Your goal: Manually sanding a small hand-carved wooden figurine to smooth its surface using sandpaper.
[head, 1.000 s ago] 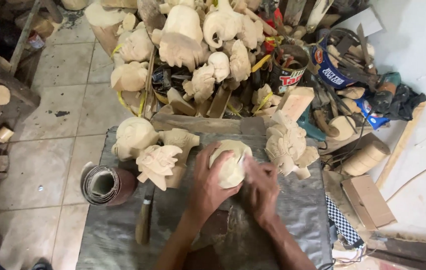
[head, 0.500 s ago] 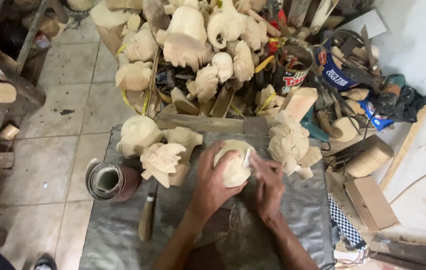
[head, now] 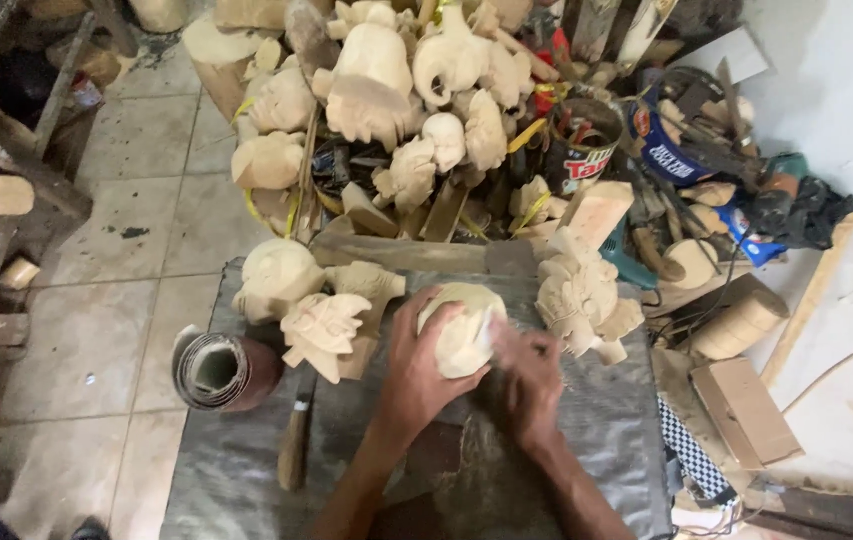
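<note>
At centre of the grey surface (head: 246, 480), 2 hands work 1 pale wooden carving (head: 458, 330). Left hand (head: 416, 370), at 9 o'clock of the carving, is wrapped around its side in a firm grasp. Right hand (head: 529, 375), at 4 o'clock, presses a small pale sheet (head: 492, 322) against the carving's flank, fingers clenched over it; the sheet's material cannot be told. Resting on the surface: 3 unfinished carvings at 9 o'clock of the hands (1 rounded head (head: 276, 278), 1 blocky piece (head: 368, 285), 1 leafy-crested piece (head: 324, 332)) and 1 ornate carving (head: 581, 295) at 2 o'clock. 1 roll of sandpaper (head: 221, 370) lies at the surface's left edge; 1 wooden-handled tool (head: 295, 445) lies at 7 o'clock. At 12 o'clock, beyond the surface, a heap of rough carvings (head: 386, 90), too tangled to count, adjoins 1 tin can (head: 583, 150) holding tools.
</note>
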